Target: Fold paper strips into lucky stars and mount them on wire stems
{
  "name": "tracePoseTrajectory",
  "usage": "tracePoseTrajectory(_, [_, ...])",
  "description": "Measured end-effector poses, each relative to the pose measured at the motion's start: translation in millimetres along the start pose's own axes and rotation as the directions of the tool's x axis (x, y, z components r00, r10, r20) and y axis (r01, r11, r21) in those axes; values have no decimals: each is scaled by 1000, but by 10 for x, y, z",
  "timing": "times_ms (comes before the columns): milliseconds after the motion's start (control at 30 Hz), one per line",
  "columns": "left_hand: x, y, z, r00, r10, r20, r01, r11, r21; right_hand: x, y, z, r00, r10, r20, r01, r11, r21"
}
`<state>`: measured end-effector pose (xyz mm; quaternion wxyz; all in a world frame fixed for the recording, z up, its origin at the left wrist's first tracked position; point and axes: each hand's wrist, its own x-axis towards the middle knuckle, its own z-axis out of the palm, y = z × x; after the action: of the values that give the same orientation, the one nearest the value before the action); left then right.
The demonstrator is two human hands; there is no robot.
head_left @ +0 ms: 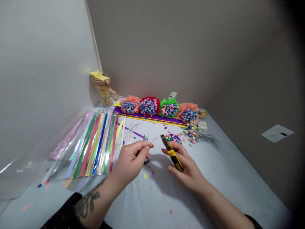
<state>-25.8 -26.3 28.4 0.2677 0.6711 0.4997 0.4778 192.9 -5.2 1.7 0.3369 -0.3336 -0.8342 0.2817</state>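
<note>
My left hand (134, 156) is closed, thumb and forefinger pinching a thin wire (154, 139) whose free end points toward my right hand. Scissors (144, 137) lie behind and below the left fingers, partly hidden by them. Across from it, my right hand (187, 163) grips a yellow-and-black hand tool (175, 157) with a dark, flat metal head angled up and left. Its exact kind is unclear. The tool's head and the wire end are close but apart. Just beyond the right fingers sits a purple cluster of small paper stars (173, 137).
Shiny coloured strips (95, 143) in clear sleeves cover the left side. Tissue-paper bundles of stars, including a red one (149, 106), line the back on purple paper (119, 110). Loose stars and wires (209, 138) lie back right. A tan-lidded cup (105, 89) stands back left.
</note>
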Motion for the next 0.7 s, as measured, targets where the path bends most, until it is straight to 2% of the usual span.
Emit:
tracePoseTrajectory(100, [24, 28, -14, 992, -87, 92, 98, 987, -124, -8, 29, -38, 999, -25, 22, 27, 998, -54])
tracePoseTrajectory(233, [22, 31, -15, 987, -105, 118, 119, 986, -120, -1, 22, -49, 998, -43, 36, 45, 997, -69])
tracePoseTrajectory(333, [4, 20, -5, 997, -59, 51, 62, 996, -59, 1, 16, -36, 998, -48, 42, 50, 997, -60])
tracePoseTrajectory(467, [-23, 4, 12, 992, 104, -77, -93, 986, 142, -7, 36, -20, 998, -47, 30, 48, 998, -52])
tracePoseTrajectory(567, [-37, -15, 24, 975, 201, -90, -175, 955, 239, -10, 51, -13, 999, -31, 25, 32, 998, -53])
tracePoseTrajectory(700, [-44, -21, 33, 974, 208, -85, -183, 954, 238, -6, 57, -10, 1000, -16, 12, 16, 998, -56])
